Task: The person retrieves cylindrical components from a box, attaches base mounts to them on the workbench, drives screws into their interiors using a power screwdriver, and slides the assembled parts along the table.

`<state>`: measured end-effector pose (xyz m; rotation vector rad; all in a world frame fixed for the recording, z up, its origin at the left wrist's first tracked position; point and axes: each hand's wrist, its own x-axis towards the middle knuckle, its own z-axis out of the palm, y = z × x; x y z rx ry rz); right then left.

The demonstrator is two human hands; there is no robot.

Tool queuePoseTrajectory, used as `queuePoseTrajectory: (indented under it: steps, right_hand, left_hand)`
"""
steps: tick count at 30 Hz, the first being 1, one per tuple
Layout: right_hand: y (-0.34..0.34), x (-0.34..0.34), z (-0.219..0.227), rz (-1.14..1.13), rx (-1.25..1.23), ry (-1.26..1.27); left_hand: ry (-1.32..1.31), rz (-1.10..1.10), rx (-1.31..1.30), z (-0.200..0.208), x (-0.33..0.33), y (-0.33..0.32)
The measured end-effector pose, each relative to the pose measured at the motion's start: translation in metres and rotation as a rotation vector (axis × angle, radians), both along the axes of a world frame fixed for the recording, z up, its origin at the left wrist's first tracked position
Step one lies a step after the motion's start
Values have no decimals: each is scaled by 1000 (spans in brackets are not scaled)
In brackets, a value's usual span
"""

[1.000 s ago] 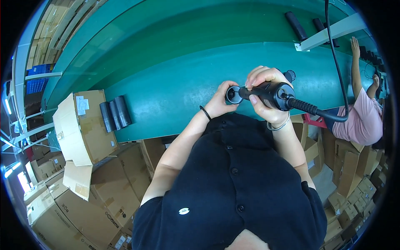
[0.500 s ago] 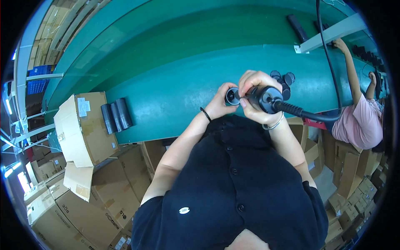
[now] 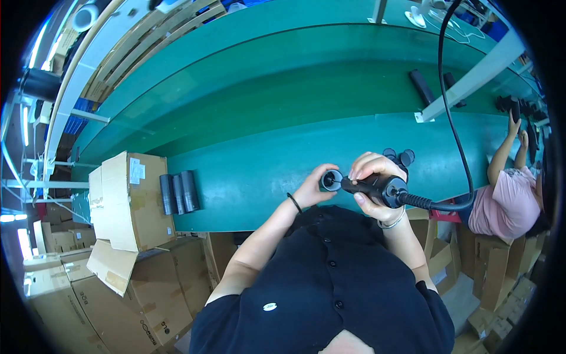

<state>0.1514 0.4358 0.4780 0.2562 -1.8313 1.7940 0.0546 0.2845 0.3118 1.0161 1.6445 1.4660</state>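
My left hand (image 3: 312, 190) is closed round a short black round part (image 3: 331, 180), whose hollow, pale-lined end is turned toward the right. In my right hand (image 3: 374, 165) is a black corded electric screwdriver (image 3: 382, 187), gripped round its body and lying nearly level. Its front end points left at the opening of the round part, right beside the rim; whether the bit touches anything inside cannot be made out. From its rear a thick black cable (image 3: 451, 206) bends away to the right and then upward. Both hands are above the green bench, close to my body.
Several black round caps (image 3: 405, 158) lie beyond my right hand. Black tubes (image 3: 180, 192) lie beside an open cardboard box (image 3: 132, 203) at left. A pale metal post (image 3: 471, 76) stands on the green bench (image 3: 259, 147). A co-worker in a pink top (image 3: 512, 200) works at far right.
The view has tilted, so the bench and hands sit lower in the picture. The screwdriver has drawn back slightly from the round part's opening. The co-worker's arm has moved.
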Motion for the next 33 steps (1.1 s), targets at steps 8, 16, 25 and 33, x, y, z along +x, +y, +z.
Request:
queuePoseTrajectory:
  steps: [8,16,25,33]
  right_hand:
    - [7,-1,-6,-71,-48,60]
    - [4,3,-9,-76,-91,111]
    - [3,-6,-13,-55,41,94]
    - [2,-18,-21,-31,34,27]
  left_hand:
    - [-77,133,-16,3,8,9]
    - [-66,102,-4,-3,6,-2]
    - [-120,126,15,-1,5,5]
    - [6,136,1,5,0,12]
